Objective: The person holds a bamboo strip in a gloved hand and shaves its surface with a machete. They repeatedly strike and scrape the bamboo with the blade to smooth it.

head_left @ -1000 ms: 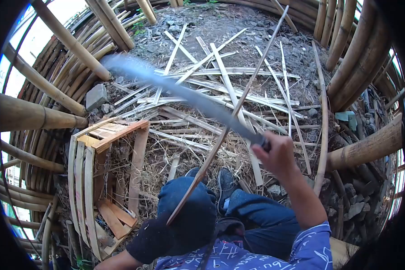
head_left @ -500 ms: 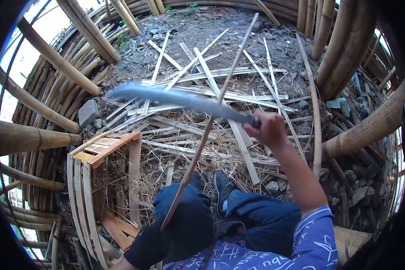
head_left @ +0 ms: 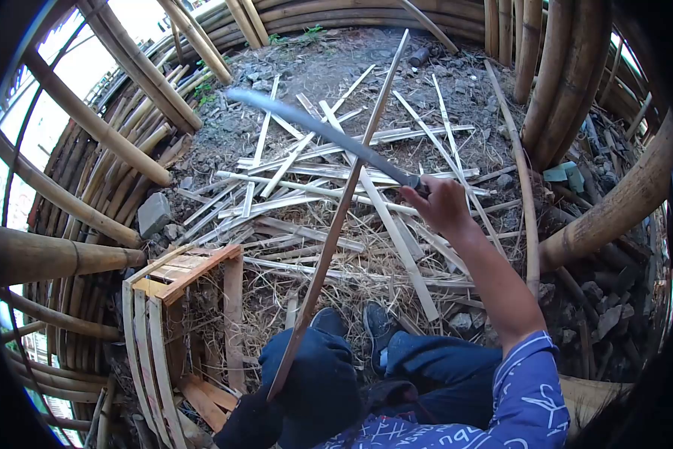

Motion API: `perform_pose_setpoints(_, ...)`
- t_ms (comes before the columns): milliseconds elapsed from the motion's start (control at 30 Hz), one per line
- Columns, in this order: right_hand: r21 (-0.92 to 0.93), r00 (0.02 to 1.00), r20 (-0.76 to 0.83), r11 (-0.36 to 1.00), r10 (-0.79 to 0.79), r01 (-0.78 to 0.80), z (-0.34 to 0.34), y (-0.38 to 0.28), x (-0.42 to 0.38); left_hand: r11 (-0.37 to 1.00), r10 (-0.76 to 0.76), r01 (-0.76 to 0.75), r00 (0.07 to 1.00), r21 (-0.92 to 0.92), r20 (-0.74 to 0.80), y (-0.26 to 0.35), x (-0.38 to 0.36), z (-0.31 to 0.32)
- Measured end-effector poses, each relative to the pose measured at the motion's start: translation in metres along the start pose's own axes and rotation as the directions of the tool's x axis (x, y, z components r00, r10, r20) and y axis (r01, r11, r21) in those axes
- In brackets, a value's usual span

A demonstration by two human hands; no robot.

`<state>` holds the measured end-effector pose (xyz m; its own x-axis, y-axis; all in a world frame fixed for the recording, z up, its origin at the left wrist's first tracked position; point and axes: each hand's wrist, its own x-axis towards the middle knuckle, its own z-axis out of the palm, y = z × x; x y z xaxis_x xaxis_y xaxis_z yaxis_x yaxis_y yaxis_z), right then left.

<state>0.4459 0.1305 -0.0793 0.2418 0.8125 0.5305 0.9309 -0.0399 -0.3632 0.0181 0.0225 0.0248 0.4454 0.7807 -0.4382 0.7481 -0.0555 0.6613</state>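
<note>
My right hand (head_left: 443,208), bare, is closed around the dark handle of a machete (head_left: 318,126). Its long blade points up and to the left, blurred toward the tip, and crosses a long bamboo strip (head_left: 327,258) in this view. That strip slants from my lap up over the ground ahead. At its lower end is my left hand (head_left: 248,419), in a black glove and closed on the strip beside my knee (head_left: 306,367); its fingers are partly lost in the dark glove.
Split bamboo strips (head_left: 404,254) lie crisscrossed on the dirt among dry shavings. A wooden crate (head_left: 145,352) stands at left, near a grey block (head_left: 154,215). Bamboo poles (head_left: 553,90) surround the spot, and rubble (head_left: 606,322) lies at right.
The machete blade has swung so its tip sits higher and farther right. The bamboo strip's upper end has shifted slightly left, and the whole view has tilted a little.
</note>
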Motion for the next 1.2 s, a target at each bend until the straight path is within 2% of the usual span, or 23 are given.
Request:
perform_pose_setpoints(67,0.097,0.988,0.074,0.985,0.136,-0.143,-0.007,-0.007,-0.002,0.982,0.129,-0.136,0.99,-0.127,-0.061,-0.015,-0.002,0.004)
perform_pose_setpoints(100,0.1,0.988,0.073,0.984,0.14,-0.146,-0.011,-0.014,-0.006,0.983,0.129,-0.135,0.99,-0.123,-0.06,-0.015,0.0,0.002)
perform_pose_setpoints(167,0.244,0.987,0.158,0.969,-0.015,-0.025,-0.02,-0.033,-0.018,0.99,0.142,-0.142,0.99,0.001,-0.015,-0.016,0.001,0.001)
perform_pose_setpoints(200,0.129,0.98,0.081,0.977,-0.179,0.168,-0.026,-0.04,-0.019,0.991,0.134,-0.134,0.991,-0.002,-0.013,-0.016,0.001,0.0)
perform_pose_setpoints(233,0.134,0.98,0.09,0.977,-0.178,0.165,-0.021,-0.036,-0.019,0.999,0.032,-0.031,0.999,-0.026,0.012,-0.017,0.002,0.0)
perform_pose_setpoints(267,0.138,0.983,0.123,0.983,-0.139,0.122,-0.013,-0.028,-0.016,0.996,-0.069,0.071,0.997,-0.045,0.041,-0.016,0.001,-0.002)
perform_pose_setpoints(300,0.138,0.983,0.154,0.987,-0.101,0.08,-0.008,-0.02,-0.013,0.996,-0.074,0.076,0.996,-0.043,0.046,-0.014,0.0,-0.002)
perform_pose_setpoints(333,0.049,0.983,0.176,0.998,-0.053,0.045,-0.008,-0.01,-0.007,0.996,0.002,0.0,1.0,-0.086,0.02,-0.011,0.0,-0.002)
perform_pose_setpoints(367,-0.006,0.996,0.067,0.998,-0.062,0.062,-0.002,0.001,-0.004,0.988,0.083,-0.085,0.996,-0.13,-0.02,-0.009,0.002,-0.001)
perform_pose_setpoints(400,-0.008,0.997,0.064,0.999,-0.034,0.035,0.0,0.005,-0.002,0.987,0.089,-0.092,0.996,-0.133,-0.032,-0.009,0.003,-0.002)
perform_pose_setpoints(467,-0.007,0.998,0.063,1.0,-0.004,0.004,0.002,0.007,-0.003,0.992,-0.071,0.073,0.997,-0.099,0.029,-0.009,0.004,-0.005)
perform_pose_setpoints(533,0.075,0.993,0.06,0.991,0.106,-0.111,0.003,0.005,-0.009,0.998,-0.06,0.061,0.997,-0.021,0.057,-0.01,0.012,-0.007)
perform_pose_setpoints(567,0.076,0.993,0.074,0.993,0.09,-0.095,-0.001,0.0,-0.013,0.998,-0.052,0.048,0.996,0.051,0.078,-0.01,0.015,-0.007)
perform_pose_setpoints(700,0.439,0.953,0.108,0.846,0.283,-0.301,-0.001,-0.021,-0.059,0.994,-0.109,0.11,0.988,-0.009,0.109,-0.007,0.013,-0.008)
perform_pose_setpoints(767,0.598,0.911,0.203,0.691,0.358,-0.405,-0.007,-0.047,-0.091,0.998,0.04,-0.04,0.999,0.056,-0.013,-0.004,0.011,-0.001)
perform_pose_setpoints(800,0.659,0.901,0.264,0.618,0.343,-0.429,-0.01,-0.057,-0.109,0.994,-0.017,0.031,0.991,-0.104,0.131,-0.003,0.016,-0.01)
perform_pose_setpoints(867,0.72,0.887,0.298,0.527,0.352,-0.451,-0.024,-0.087,-0.133,0.987,-0.036,0.059,0.988,-0.152,0.151,0.0,0.018,-0.007)
perform_pose_setpoints(900,0.76,0.863,0.377,0.421,0.336,-0.495,-0.032,-0.098,-0.141,0.98,-0.048,0.08,0.984,-0.181,0.173,0.002,0.019,-0.006)
perform_pose_setpoints(967,0.72,0.866,0.412,0.48,0.284,-0.501,-0.046,-0.114,-0.147,0.972,-0.087,0.127,0.976,-0.197,0.2,0.009,0.019,-0.004)
perform_pose_setpoints(1000,0.714,0.863,0.413,0.484,0.292,-0.506,-0.055,-0.117,-0.145,0.981,-0.04,0.075,0.981,-0.18,0.188,0.006,0.02,-0.002)
perform_pose_setpoints(1067,0.568,0.893,0.438,0.74,0.101,-0.362,-0.072,-0.121,-0.138,0.986,0.02,0.011,0.982,-0.165,0.188,0.004,0.021,0.003)
perform_pose_setpoints(1167,0.493,0.926,0.378,0.843,0.014,-0.214,-0.081,-0.13,-0.133,0.992,0.088,-0.07,0.98,-0.104,0.177,0.007,0.021,0.007)
perform_pose_setpoints(1200,0.512,0.928,0.373,0.829,0.021,-0.224,-0.083,-0.132,-0.131,0.992,0.102,-0.089,0.98,-0.084,0.169,0.013,0.02,0.006)
